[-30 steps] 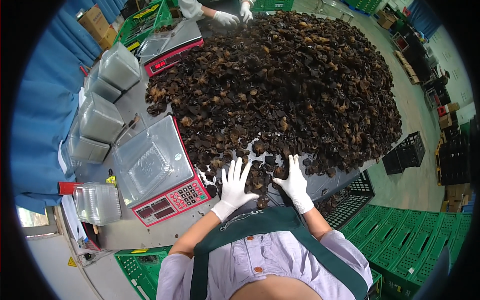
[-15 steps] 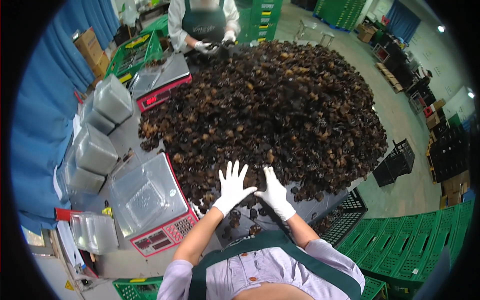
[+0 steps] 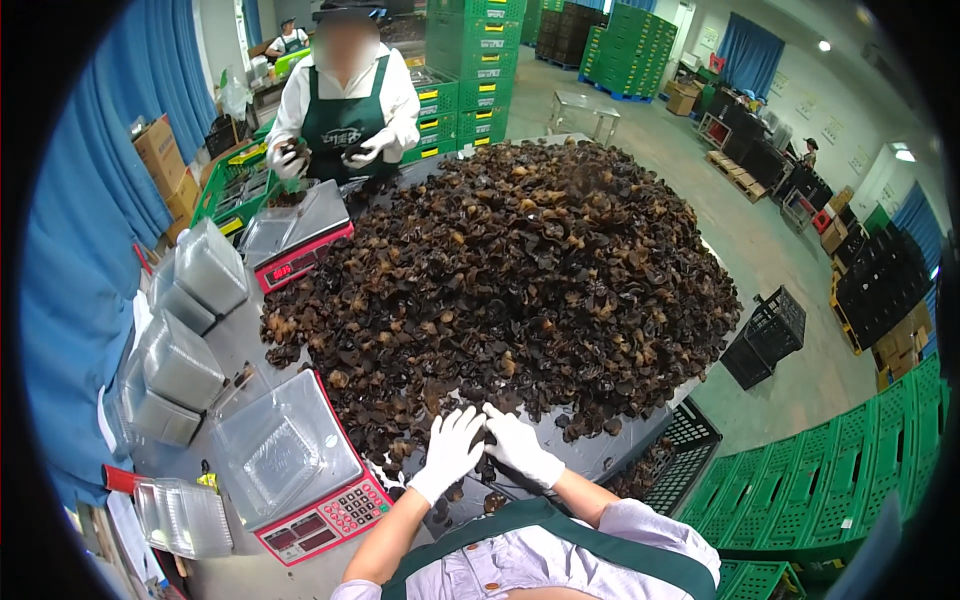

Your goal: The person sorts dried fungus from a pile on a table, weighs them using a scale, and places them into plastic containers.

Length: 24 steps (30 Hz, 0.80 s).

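A large heap of dark brown wood ear mushrooms (image 3: 540, 270) covers the table. At its near edge are my two hands in white gloves. My left hand (image 3: 452, 448) lies with fingers stretched forward and side by side. My right hand (image 3: 515, 440) slants in from the right, its fingers extended, the fingertips close to those of my left hand. A few dark pieces show between the two hands, and neither hand visibly grips one. Loose wood ear pieces (image 3: 455, 492) lie by my left wrist. What is under my palms is hidden.
Left of my hands, a red-rimmed scale (image 3: 335, 520) carries a clear plastic box (image 3: 285, 455). Stacked clear boxes (image 3: 180, 355) line the left side. A second scale (image 3: 310, 250) stands near a co-worker (image 3: 345, 120) handling dark pieces. Black crate (image 3: 690, 440) and green crates (image 3: 820, 470) stand right.
My hands have come closer together, and my left fingers, spread before, now lie together. The view has tilted up, showing more of the co-worker, whose hands have moved apart.
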### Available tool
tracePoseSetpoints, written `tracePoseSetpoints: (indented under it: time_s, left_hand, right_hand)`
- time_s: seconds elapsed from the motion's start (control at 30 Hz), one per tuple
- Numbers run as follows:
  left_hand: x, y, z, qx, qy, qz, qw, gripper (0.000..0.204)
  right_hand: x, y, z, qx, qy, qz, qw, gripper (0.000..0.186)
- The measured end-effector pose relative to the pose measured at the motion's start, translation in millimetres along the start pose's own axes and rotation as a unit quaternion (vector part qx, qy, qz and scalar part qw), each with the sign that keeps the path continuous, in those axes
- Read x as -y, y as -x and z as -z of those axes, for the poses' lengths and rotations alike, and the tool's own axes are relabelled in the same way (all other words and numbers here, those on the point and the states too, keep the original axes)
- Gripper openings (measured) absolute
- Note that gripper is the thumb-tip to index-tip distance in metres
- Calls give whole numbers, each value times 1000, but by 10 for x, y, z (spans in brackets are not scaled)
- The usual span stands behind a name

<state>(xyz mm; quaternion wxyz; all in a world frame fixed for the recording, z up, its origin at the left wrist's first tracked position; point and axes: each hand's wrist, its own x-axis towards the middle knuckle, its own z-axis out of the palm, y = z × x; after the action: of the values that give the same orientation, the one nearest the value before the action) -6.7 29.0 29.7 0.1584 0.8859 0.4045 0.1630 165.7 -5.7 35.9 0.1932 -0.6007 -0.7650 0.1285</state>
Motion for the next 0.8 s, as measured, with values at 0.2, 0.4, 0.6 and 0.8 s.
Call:
tracePoseSetpoints:
  time_s: [0.2, 0.4, 0.6, 0.8]
  left_hand:
    - [-126, 149, 63, -41, -14, -9, 999, 61]
    - [-248, -70, 184, 8, -56, 40, 998, 97]
    - [-411, -508, 147, 41, -104, -29, 993, 90]
    - [-394, -521, 95, 95, -93, -67, 989, 80]
  right_hand:
    - [64, 147, 209, 42, -81, -24, 996, 51]
    - [-76, 270, 455, -23, -50, -121, 991, 61]
    - [-329, 441, 225, -85, 22, -161, 983, 59]
    - [-243, 538, 53, -70, 22, -191, 979, 50]
